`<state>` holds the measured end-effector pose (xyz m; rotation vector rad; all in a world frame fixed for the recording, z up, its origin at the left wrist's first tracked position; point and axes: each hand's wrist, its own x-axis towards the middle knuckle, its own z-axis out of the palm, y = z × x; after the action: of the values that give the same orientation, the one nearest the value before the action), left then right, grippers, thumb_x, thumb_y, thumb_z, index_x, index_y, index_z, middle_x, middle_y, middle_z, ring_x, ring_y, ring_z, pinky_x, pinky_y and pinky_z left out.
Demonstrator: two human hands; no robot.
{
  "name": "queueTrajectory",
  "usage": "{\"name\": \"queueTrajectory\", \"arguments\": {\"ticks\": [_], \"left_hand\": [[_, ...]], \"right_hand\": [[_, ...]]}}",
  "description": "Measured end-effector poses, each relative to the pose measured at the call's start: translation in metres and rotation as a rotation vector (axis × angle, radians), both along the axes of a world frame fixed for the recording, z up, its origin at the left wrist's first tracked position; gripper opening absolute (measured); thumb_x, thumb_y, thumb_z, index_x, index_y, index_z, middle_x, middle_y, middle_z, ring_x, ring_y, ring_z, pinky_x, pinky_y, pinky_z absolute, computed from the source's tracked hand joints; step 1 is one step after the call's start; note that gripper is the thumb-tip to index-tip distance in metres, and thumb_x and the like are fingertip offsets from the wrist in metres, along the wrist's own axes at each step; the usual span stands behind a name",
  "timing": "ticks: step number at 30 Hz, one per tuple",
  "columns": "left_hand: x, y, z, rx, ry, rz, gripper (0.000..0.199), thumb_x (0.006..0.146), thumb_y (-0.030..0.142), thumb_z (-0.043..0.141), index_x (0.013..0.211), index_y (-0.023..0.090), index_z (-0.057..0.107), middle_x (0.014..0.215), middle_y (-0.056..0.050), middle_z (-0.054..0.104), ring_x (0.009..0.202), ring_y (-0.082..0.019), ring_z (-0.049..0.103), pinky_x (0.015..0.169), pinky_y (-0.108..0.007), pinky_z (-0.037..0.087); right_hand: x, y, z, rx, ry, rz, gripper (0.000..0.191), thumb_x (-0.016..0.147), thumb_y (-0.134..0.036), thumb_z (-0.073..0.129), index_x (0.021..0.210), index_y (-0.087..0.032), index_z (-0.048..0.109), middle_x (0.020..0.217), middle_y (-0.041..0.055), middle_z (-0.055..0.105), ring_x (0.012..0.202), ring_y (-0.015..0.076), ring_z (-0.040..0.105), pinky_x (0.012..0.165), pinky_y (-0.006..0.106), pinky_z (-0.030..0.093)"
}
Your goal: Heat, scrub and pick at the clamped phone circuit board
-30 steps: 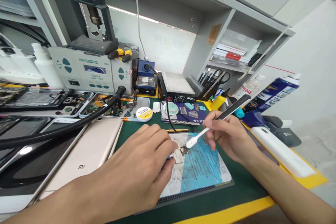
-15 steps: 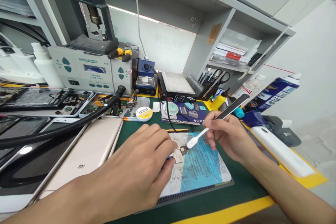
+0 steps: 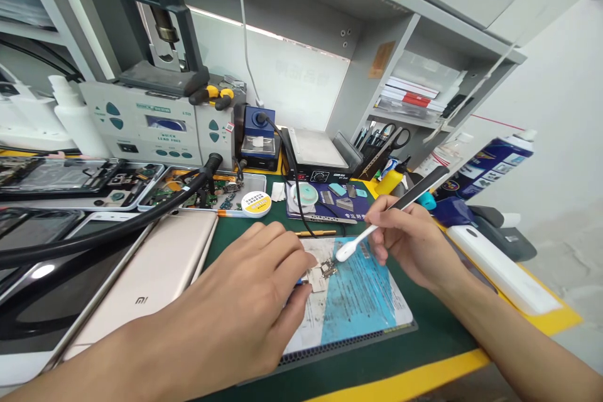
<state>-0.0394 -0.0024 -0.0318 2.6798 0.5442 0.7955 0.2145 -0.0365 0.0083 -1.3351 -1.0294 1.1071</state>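
The small circuit board [image 3: 328, 269] lies on the blue-and-white mat [image 3: 360, 308], nearer its far edge, with open mat toward the right edge. The left hand [image 3: 266, 286], palm down, covers the mat's left edge, fingers closed on a mostly hidden blue item [image 3: 301, 281]. The right hand [image 3: 407, 235] grips a slanted brush [image 3: 347, 250], its head just beside the board.

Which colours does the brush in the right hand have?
The brush has a white head and a black handle, clearest in the head view.
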Motion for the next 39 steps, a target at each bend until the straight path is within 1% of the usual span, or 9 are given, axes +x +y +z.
{"name": "queueTrajectory", "arguments": {"ticks": [4,8,13,18,21,24,30,34,39], "left_hand": [[0.0018,0.0012,-0.0002,-0.009,-0.002,-0.004,0.020,0.102,0.019,0.047,0.114,0.020,0.063,0.102,-0.007,0.064,0.094,-0.026,0.056,0.081,-0.043,0.044],[0.0011,0.0015,-0.0003,-0.015,-0.002,-0.004,0.019,0.102,0.020,0.047,0.112,0.020,0.063,0.101,-0.007,0.063,0.094,-0.026,0.056,0.081,-0.044,0.043],[0.0010,0.0014,0.0007,0.004,-0.005,-0.001,0.020,0.102,0.019,0.047,0.114,0.020,0.064,0.101,-0.007,0.063,0.094,-0.026,0.056,0.080,-0.044,0.044],[0.0008,0.0004,0.0000,0.010,-0.006,0.001,0.020,0.102,0.019,0.047,0.114,0.019,0.064,0.101,-0.007,0.063,0.093,-0.026,0.056,0.081,-0.045,0.044],[-0.0008,-0.0006,-0.0014,0.008,-0.004,-0.007,0.020,0.102,0.019,0.047,0.113,0.019,0.064,0.101,-0.007,0.063,0.093,-0.026,0.055,0.081,-0.044,0.043],[-0.0007,0.0001,-0.0013,0.015,-0.003,-0.005,0.020,0.103,0.020,0.047,0.112,0.019,0.064,0.101,-0.007,0.063,0.093,-0.026,0.055,0.080,-0.044,0.044],[0.0012,0.0016,0.0016,0.033,0.006,-0.007,0.018,0.102,0.019,0.048,0.111,0.018,0.064,0.101,-0.007,0.063,0.093,-0.026,0.055,0.081,-0.044,0.045],[0.0013,0.0015,0.0007,0.043,-0.008,-0.015,0.018,0.102,0.018,0.048,0.113,0.019,0.063,0.102,-0.007,0.063,0.093,-0.026,0.054,0.082,-0.043,0.045],[0.0010,0.0022,-0.0016,0.049,-0.026,-0.012,0.017,0.102,0.017,0.050,0.115,0.021,0.060,0.105,-0.006,0.062,0.094,-0.025,0.054,0.081,-0.041,0.044]], "right_hand": [[-0.0003,0.0003,-0.0006,-0.018,0.005,0.022,0.016,0.070,-0.026,0.078,0.064,-0.018,0.065,0.049,-0.0016,0.059,0.036,0.0124,0.054,0.035,0.022,0.045],[0.0013,0.0000,-0.0018,-0.012,0.013,-0.015,0.019,0.072,-0.025,0.077,0.062,-0.018,0.063,0.050,-0.0025,0.057,0.036,0.0116,0.053,0.033,0.022,0.045],[0.0017,-0.0002,-0.0031,-0.010,0.024,0.028,0.016,0.074,-0.023,0.076,0.064,-0.017,0.065,0.051,-0.0019,0.059,0.037,0.0119,0.054,0.036,0.022,0.046],[0.0016,0.0008,-0.0024,0.006,0.033,-0.001,0.019,0.074,-0.022,0.076,0.062,-0.017,0.064,0.050,-0.0022,0.057,0.036,0.0114,0.054,0.035,0.021,0.046],[0.0018,0.0002,-0.0030,0.013,0.051,0.046,0.019,0.077,-0.023,0.076,0.063,-0.016,0.065,0.050,-0.0018,0.059,0.036,0.0113,0.055,0.037,0.020,0.046],[0.0015,0.0000,-0.0044,0.003,0.049,0.085,0.015,0.076,-0.022,0.077,0.067,-0.016,0.067,0.052,-0.0015,0.061,0.037,0.0116,0.056,0.037,0.020,0.047],[0.0000,0.0021,-0.0028,0.022,0.070,0.036,0.020,0.072,-0.023,0.078,0.059,-0.016,0.064,0.049,-0.0022,0.058,0.035,0.0114,0.055,0.035,0.020,0.047],[0.0006,0.0026,-0.0048,0.001,0.063,0.081,0.016,0.074,-0.022,0.077,0.064,-0.016,0.065,0.050,-0.0011,0.061,0.035,0.0117,0.055,0.035,0.021,0.047],[0.0044,0.0042,-0.0085,0.014,0.112,0.023,0.013,0.074,-0.021,0.074,0.065,-0.017,0.064,0.050,-0.0030,0.058,0.036,0.0114,0.052,0.032,0.021,0.046]]}}
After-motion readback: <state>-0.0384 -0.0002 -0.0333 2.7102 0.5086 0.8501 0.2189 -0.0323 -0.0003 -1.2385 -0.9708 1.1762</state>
